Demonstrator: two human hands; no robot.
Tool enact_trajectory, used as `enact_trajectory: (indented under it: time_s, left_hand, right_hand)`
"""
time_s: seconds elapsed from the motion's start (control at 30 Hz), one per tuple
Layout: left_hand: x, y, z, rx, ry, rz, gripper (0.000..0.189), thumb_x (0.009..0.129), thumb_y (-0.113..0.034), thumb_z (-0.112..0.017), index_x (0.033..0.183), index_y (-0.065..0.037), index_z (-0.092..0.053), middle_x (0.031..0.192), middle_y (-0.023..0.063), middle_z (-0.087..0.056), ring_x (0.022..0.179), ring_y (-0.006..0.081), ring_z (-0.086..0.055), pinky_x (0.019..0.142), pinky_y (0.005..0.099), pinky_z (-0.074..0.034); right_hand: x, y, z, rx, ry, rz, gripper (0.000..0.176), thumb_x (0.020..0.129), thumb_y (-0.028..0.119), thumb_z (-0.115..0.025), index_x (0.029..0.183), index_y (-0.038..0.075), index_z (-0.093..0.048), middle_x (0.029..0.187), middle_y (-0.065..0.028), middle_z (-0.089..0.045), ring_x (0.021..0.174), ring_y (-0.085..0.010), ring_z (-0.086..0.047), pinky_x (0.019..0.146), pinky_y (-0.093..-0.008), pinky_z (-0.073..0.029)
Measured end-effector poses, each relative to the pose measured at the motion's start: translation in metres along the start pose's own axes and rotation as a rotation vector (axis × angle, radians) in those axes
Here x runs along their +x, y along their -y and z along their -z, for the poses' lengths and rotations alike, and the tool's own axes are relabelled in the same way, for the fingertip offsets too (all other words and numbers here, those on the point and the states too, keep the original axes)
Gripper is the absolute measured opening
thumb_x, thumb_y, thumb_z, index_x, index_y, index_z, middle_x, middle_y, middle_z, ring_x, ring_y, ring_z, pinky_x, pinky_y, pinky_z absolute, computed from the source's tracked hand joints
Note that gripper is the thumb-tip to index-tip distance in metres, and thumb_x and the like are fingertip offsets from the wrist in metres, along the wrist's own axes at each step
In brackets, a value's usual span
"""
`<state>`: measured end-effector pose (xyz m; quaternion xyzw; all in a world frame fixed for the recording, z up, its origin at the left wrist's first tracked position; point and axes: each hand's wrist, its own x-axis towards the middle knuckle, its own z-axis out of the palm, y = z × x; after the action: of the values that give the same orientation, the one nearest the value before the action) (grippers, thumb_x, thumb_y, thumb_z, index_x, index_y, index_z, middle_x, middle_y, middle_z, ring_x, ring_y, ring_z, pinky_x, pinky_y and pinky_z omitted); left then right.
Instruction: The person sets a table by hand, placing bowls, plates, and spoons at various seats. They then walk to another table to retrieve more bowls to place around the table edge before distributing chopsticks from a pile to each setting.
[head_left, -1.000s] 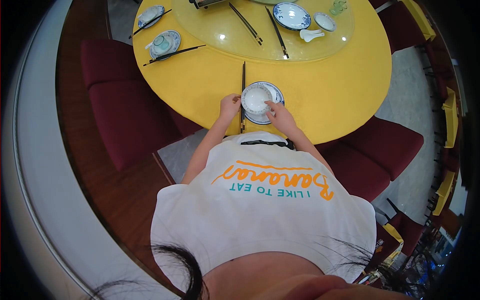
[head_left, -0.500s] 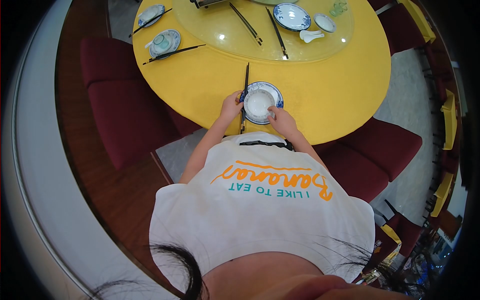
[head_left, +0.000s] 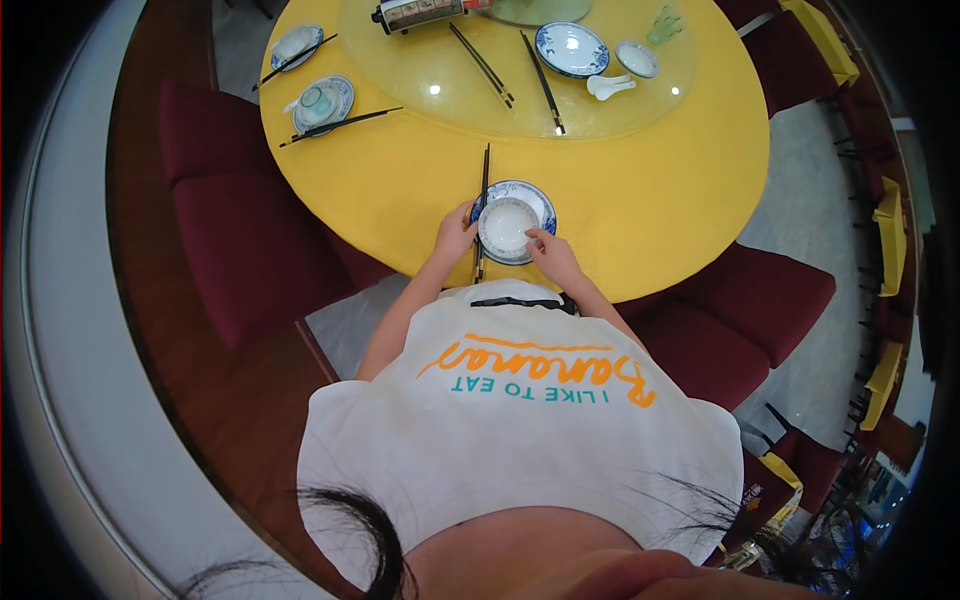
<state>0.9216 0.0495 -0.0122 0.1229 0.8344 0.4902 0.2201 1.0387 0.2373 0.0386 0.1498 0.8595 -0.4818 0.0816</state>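
A small white bowl [head_left: 508,225] with a patterned rim sits on a blue-and-white plate [head_left: 538,194] near the table's front edge. My left hand [head_left: 456,235] is curled at the plate's left edge, its thumb close to the bowl; some fingertips are hidden. My right hand [head_left: 556,259] pinches the bowl's right front rim, fingertips reaching over the inside. Black chopsticks [head_left: 486,170] lie lengthwise across the plate's left side, beside my left hand.
The yellow-covered round table [head_left: 400,215] carries a glass turntable [head_left: 640,110] with a plate [head_left: 572,48], white spoons [head_left: 610,87] and chopsticks. Two place settings lie at left, one with a glass [head_left: 317,101]. Dark red chairs [head_left: 245,220] flank me.
The view has tilted slightly, so the table appears lower and farther left. My hands remain at the bowl and plate, with little visible movement between them.
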Motion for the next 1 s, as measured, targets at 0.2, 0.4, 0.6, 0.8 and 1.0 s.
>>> enact_trajectory:
  time_s: [0.2,0.4,0.6,0.8,1.0]
  left_hand:
    - [-0.002,0.006,0.008,-0.276,0.022,0.300,0.025,0.087,-0.017,-0.044,0.106,-0.005,-0.053,0.076,0.0088,-0.060,0.048,0.0152,-0.055,0.047,0.0248,-0.045]
    - [-0.002,0.019,0.024,-0.606,0.041,0.471,0.028,0.090,-0.025,-0.039,0.103,-0.003,-0.051,0.079,0.0102,-0.061,0.053,0.0163,-0.059,0.048,0.0249,-0.048]
    - [-0.003,0.020,0.027,-0.671,0.067,0.471,0.029,0.090,-0.027,-0.039,0.103,-0.003,-0.050,0.079,0.0120,-0.062,0.060,0.0179,-0.062,0.050,0.0234,-0.049]
    - [-0.005,0.011,0.031,-0.673,0.067,0.467,0.028,0.090,-0.027,-0.039,0.101,-0.003,-0.050,0.077,0.0131,-0.062,0.058,0.0183,-0.062,0.049,0.0230,-0.049]
    - [-0.003,0.009,0.032,-0.668,0.057,0.497,0.027,0.090,-0.026,-0.039,0.099,-0.003,-0.050,0.076,0.0131,-0.062,0.056,0.0178,-0.062,0.046,0.0225,-0.048]
  right_hand:
    - [0.002,0.002,0.005,0.044,0.008,0.001,0.025,0.078,0.016,-0.056,0.101,0.005,-0.057,0.064,-0.0095,-0.055,0.058,-0.0175,-0.053,0.056,-0.0286,-0.044]
    - [0.021,0.009,0.039,0.028,-0.129,-0.092,0.026,0.078,0.018,-0.055,0.099,0.005,-0.058,0.064,-0.0118,-0.056,0.058,-0.0218,-0.056,0.056,-0.0318,-0.045]
    - [0.078,-0.007,0.078,-0.119,-0.255,0.028,0.028,0.076,0.020,-0.058,0.100,0.005,-0.057,0.085,-0.0148,-0.057,0.075,-0.0249,-0.057,0.068,-0.0337,-0.046]
    - [0.146,-0.021,0.114,-0.300,-0.373,0.054,0.035,0.074,0.022,-0.060,0.104,0.007,-0.054,0.108,-0.0206,-0.048,0.099,-0.0338,-0.048,0.084,-0.0385,-0.041]
    - [0.187,-0.025,0.137,-0.522,-0.449,-0.102,0.049,0.077,0.030,-0.056,0.117,0.005,-0.045,0.126,-0.0235,-0.034,0.117,-0.0341,-0.036,0.093,-0.0427,-0.034]
